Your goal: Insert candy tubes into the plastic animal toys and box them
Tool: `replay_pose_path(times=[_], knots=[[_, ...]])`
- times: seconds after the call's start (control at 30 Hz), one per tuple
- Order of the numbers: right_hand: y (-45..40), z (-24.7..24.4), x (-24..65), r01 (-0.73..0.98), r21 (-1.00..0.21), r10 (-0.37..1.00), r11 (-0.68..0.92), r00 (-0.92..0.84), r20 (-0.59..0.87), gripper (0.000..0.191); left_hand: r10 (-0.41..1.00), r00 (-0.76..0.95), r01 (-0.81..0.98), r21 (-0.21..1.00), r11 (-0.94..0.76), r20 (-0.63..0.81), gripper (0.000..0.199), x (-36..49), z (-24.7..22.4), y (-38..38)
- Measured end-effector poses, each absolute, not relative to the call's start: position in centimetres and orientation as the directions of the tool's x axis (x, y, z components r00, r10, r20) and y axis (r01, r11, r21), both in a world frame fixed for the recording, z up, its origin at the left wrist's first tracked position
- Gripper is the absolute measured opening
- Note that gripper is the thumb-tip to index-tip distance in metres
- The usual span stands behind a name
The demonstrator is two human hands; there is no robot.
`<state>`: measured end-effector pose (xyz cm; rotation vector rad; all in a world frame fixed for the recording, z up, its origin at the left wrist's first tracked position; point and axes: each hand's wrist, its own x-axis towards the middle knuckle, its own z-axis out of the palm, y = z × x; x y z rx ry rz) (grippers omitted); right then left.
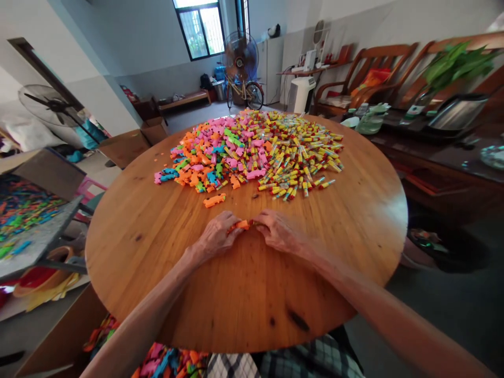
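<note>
Daylight burns white in the window (211, 31) over there, a pale glare sits on the tabletop (252, 294) at right, and the plant (457, 65) beyond looks smeared and stretched.

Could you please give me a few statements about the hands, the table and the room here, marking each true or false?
1. The left hand holds an orange piece. True.
2. Most of the yellow tubes lie left of the multicoloured pieces. False: most lie to their right.
3. A separate orange piece lies on the near side of the pile. True.
4. The wooden table is square. False: it is round.
5. The metal kettle stands among the yellow tubes. False: it stands on the dark side table at right.
</note>
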<state>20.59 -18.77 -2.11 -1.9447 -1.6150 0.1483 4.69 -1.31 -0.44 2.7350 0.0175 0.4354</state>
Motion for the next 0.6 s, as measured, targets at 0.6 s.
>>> replay_pose_path(times=[0.6], knots=[[-18.83, -2.0, 19.77, 0.854, -0.52, 0.922, -0.012, 0.21, 0.325, 0.025, 0.05, 0.943, -0.077, 0.359, -0.93, 0.33, 0.02, 4.55, -0.89, -1.85]])
